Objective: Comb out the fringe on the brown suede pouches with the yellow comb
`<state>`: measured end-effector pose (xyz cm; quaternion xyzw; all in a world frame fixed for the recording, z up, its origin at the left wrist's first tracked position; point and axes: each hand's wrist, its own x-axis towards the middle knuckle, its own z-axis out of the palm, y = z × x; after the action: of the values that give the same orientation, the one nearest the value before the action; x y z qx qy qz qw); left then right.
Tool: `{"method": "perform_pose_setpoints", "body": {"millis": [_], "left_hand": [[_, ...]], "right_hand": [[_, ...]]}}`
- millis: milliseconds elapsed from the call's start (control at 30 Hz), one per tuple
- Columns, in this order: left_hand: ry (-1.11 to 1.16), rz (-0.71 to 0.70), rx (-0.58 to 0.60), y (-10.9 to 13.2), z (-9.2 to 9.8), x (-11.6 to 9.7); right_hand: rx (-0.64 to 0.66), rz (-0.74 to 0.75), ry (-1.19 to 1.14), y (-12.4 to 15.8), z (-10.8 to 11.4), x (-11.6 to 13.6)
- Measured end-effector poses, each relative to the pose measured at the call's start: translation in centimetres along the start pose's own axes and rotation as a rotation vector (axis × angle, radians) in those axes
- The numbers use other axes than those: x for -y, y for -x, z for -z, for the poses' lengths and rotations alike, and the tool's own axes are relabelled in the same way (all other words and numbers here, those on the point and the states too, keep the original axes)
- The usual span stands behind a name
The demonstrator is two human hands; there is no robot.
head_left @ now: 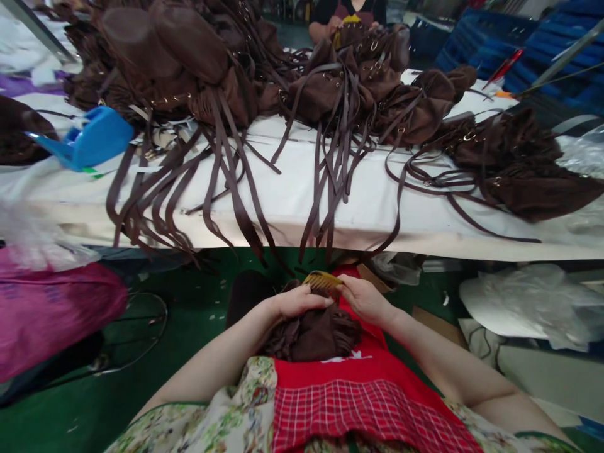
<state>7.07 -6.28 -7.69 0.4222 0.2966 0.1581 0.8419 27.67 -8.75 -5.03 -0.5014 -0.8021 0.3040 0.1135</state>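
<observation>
A dark brown soft bag point(316, 333) with gathered, fringe-like folds lies bunched in my lap, over a red apron point(377, 377). My left hand point(302, 302) is closed over the bag's upper part, thumb stretched across it and fingers partly hidden. Just beyond the thumb is a yellow comb point(324, 278), its teeth lying against the brown material. My right hand point(362, 298) pinches the comb's right end between thumb and fingers.
On the white table point(368, 220) ahead, brown bags point(311, 94) are piled, their long straps point(236, 189) hanging past the edge. A blue dustpan-like piece point(101, 138) lies left. Opposite, a person point(330, 22) handles a bag. A pink sack point(56, 308) sits left, clear plastic point(533, 302) right.
</observation>
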Motion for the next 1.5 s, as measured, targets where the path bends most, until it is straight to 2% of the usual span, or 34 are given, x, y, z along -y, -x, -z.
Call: {"method": "perform_pose_setpoints", "body": {"millis": [100, 267, 367, 433, 500, 600, 833, 967, 1067, 1200, 1233, 1300, 1367, 1400, 1467, 1500], "left_hand": [[-0.11, 0.01, 0.051, 0.1, -0.8, 0.0], [-0.396, -0.119, 0.028, 0.3, -2.1, -0.6], [-0.432, -0.165, -0.048, 0.5, -2.4, -0.5], [-0.46, -0.136, -0.109, 0.5, -2.2, -0.3], [-0.506, -0.114, -0.113, 0.4, -1.9, -0.1], [-0.592, -0.116, -0.047, -0.1, -1.5, 0.1], [-0.849, 0.021, 0.145, -2.1, -1.0, 0.8], [-0.78, 0.021, 0.203, -2.2, -1.0, 1.2], [-0.697, -0.023, 0.15, -1.5, -0.8, 1.2], [-0.599, -0.048, 0.063, -0.4, -0.2, 1.1], [-0.578, -0.034, 0.048, -0.2, 0.0, 1.1], [-0.549, -0.001, 0.026, -0.1, 0.1, 1.1], [-0.542, 0.015, 0.017, -0.2, 0.1, 1.2], [-0.55, 0.016, 0.02, -0.4, 0.0, 1.1], [-0.588, 0.0, 0.049, -0.6, -0.2, 1.0], [-0.616, -0.016, 0.066, -0.7, -0.4, 0.9]], "right_hand": [[0.048, -0.035, 0.203, -0.3, -0.7, 0.3], [0.179, -0.035, 0.363, -1.5, -1.9, -0.2], [0.153, -0.129, 0.452, -2.0, -3.1, -0.9], [0.111, -0.21, 0.492, -2.3, -3.7, -1.4], [0.112, -0.264, 0.504, -2.6, -4.3, -1.8], [0.161, -0.327, 0.477, -3.1, -4.9, -1.9], [0.189, -0.436, 0.367, -3.9, -5.9, -2.4], [0.156, -0.474, 0.341, -3.5, -5.9, -3.3], [0.158, -0.441, 0.157, -2.8, -5.3, -4.5], [0.185, -0.441, -0.514, -1.5, -3.6, -6.5], [0.147, -0.472, -0.607, -1.2, -3.1, -6.7], [0.01, -0.504, -0.629, -0.7, -2.3, -6.2], [-0.08, -0.39, -0.504, -0.5, -1.8, -4.8], [-0.076, -0.291, -0.404, -0.4, -1.9, -3.8], [0.005, -0.119, -0.146, -0.4, -2.4, -2.1], [0.048, -0.089, 0.001, -0.4, -2.8, -1.5]]}}
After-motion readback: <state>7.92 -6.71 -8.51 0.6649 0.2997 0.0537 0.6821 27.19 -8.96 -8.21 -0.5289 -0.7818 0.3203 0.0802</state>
